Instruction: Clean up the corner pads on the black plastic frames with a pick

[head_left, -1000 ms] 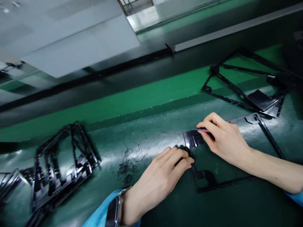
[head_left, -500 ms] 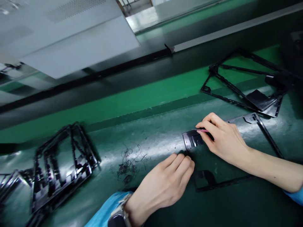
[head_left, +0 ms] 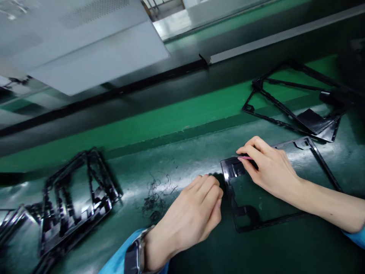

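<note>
My right hand (head_left: 270, 171) pinches a thin pink tool with a narrow grey tip (head_left: 244, 157) over the upper left corner of a black plastic frame (head_left: 228, 186). The frame lies flat on the green work surface, and the hand and forearm cover part of its upper side. Just left of the frame, my left hand (head_left: 194, 211) is closed, knuckles up, apart from the frame. Its fingertips are turned under, so anything in them is hidden. Beside it lies a tangle of thin black shavings (head_left: 155, 199), partly covered by the hand.
Several black frames (head_left: 76, 198) are stacked at the left, slightly blurred. More black frames (head_left: 285, 108) overlap one another at the upper right. A large pale panel (head_left: 94, 45) overhangs the upper left. A dark rail (head_left: 159, 78) runs across behind the green surface.
My left hand has moved left and slightly up, away from the frame's left edge, its fingers still curled. My right hand and the pink tool are nearly where they were.
</note>
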Available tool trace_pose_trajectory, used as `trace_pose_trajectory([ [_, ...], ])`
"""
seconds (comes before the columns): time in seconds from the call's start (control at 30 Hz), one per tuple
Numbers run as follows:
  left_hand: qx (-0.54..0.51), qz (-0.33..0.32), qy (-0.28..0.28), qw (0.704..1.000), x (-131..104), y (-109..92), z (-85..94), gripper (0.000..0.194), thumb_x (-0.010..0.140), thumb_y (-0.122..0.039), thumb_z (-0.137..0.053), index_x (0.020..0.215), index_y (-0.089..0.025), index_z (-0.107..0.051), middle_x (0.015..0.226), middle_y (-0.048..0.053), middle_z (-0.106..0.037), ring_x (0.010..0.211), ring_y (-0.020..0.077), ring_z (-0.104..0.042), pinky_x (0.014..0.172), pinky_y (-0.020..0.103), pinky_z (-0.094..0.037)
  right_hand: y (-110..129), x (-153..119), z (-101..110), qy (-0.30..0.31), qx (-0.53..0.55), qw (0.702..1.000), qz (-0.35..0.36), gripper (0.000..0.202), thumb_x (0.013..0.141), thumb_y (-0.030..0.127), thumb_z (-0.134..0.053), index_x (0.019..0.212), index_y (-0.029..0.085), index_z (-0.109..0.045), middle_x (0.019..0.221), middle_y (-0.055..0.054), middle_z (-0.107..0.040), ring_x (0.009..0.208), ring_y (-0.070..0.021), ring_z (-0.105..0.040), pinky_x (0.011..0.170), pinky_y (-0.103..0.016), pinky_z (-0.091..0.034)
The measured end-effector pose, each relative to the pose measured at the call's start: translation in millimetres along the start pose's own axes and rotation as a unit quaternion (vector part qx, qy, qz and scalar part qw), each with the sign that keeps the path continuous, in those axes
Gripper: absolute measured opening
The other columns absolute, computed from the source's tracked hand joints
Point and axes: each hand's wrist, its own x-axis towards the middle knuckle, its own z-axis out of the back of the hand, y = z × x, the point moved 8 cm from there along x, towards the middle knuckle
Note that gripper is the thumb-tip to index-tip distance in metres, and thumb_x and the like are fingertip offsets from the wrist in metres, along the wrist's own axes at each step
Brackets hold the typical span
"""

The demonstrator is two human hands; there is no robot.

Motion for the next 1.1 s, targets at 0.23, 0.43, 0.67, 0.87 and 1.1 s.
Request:
trace_pose_trajectory([
  [0.23, -0.018, 0.002, 0.015, 1.000, 0, 11, -27.1, 0.132, 0.077, -0.094, -0.065, 0.167, -0.008, -0.021, 0.172, 0.031, -0.032, 0.162, 0.0471, -0.028, 0.127, 0.067, -0.035, 18, -7, 30, -0.024, 0.159, 0.986, 0.039, 0.014, 0.112, 0.018, -0.050, 0.109, 0.017, -0.064, 0.096, -0.003, -0.063, 0.074, -0.0142, -0.061, 0.064, -0.029, -0.047],
  [0.43, -0.013, 0.012, 0.031, 0.999, -1, 15, -37.0, 0.142, 0.077, -0.097, -0.059, 0.173, -0.009, -0.004, 0.177, 0.027, -0.021, 0.165, 0.0433, -0.020, 0.133, 0.062, -0.029, 43, -44, 14, 0.112, 0.107, 0.982, 0.111, 0.019, 0.106, 0.011, -0.048, 0.104, 0.017, -0.066, 0.092, -0.003, -0.060, 0.066, -0.0149, -0.056, 0.054, -0.031, -0.037],
  [0.67, -0.011, 0.011, 0.040, 0.999, -1, 14, -35.6, 0.141, 0.078, -0.098, -0.056, 0.173, -0.008, -0.003, 0.178, 0.025, -0.019, 0.165, 0.0434, -0.021, 0.134, 0.061, -0.027, 43, -52, 5, 0.076, 0.046, 0.985, 0.150, 0.026, 0.093, 0.000, -0.048, 0.092, 0.017, -0.068, 0.081, -0.002, -0.054, 0.068, -0.0171, -0.054, 0.049, -0.032, -0.021],
  [0.87, 0.009, 0.004, 0.041, 0.999, -1, 13, -35.5, 0.138, 0.080, -0.097, -0.054, 0.172, -0.005, -0.008, 0.178, 0.026, -0.019, 0.166, 0.0417, -0.019, 0.135, 0.059, -0.025, 45, -48, 8, 0.058, 0.056, 0.984, 0.161, 0.024, 0.089, -0.002, -0.049, 0.087, 0.015, -0.067, 0.086, -0.004, -0.060, 0.067, -0.0151, -0.053, 0.046, -0.030, -0.021],
  [1.1, 0.014, 0.005, 0.047, 0.999, -1, 14, -36.6, 0.140, 0.079, -0.098, -0.054, 0.173, -0.006, -0.005, 0.177, 0.026, -0.019, 0.165, 0.0424, -0.019, 0.134, 0.060, -0.026, 45, -48, 8, 0.051, 0.053, 0.986, 0.151, 0.018, 0.088, 0.000, -0.054, 0.084, 0.016, -0.061, 0.087, -0.004, -0.062, 0.074, -0.0159, -0.055, 0.046, -0.030, -0.018],
])
